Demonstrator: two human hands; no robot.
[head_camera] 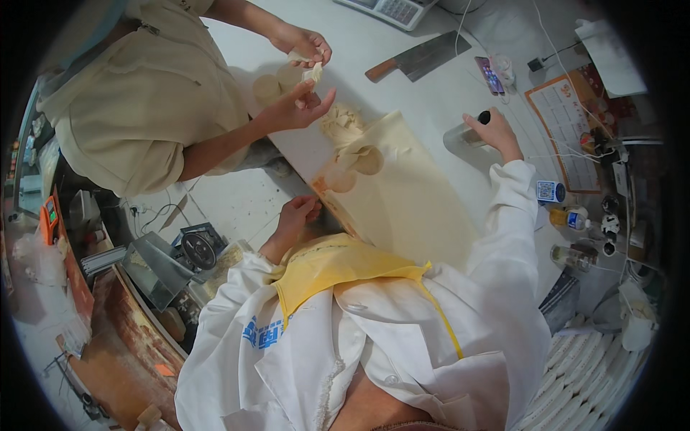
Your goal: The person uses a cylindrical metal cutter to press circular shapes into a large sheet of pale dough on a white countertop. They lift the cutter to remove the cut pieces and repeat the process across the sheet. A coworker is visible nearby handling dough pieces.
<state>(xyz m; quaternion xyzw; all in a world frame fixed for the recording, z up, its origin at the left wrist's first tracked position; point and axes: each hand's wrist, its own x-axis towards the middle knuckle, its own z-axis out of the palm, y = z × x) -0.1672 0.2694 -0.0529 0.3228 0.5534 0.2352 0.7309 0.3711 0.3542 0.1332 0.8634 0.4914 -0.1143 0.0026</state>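
My right hand point(493, 132) grips a clear container with a black top point(461, 138) at the right of the white table. Near the table's front edge, my left hand point(297, 215) has curled fingers; whether it holds anything cannot be told. A broad sheet of rolled dough point(409, 199) lies in front of me. Round dough wrappers point(367, 160) rest on its left part, beside a heap of dough strips point(343, 125). A co-worker's two hands point(299, 108) hold small pieces of dough above the table, near more round wrappers point(267, 89).
A cleaver point(426, 56) with a wooden handle lies at the back, below a digital scale point(396, 9). A phone point(489, 75), cables, a calendar point(566, 134) and bottles point(570, 220) line the right side. At left stands a metal machine with a black wheel point(199, 248).
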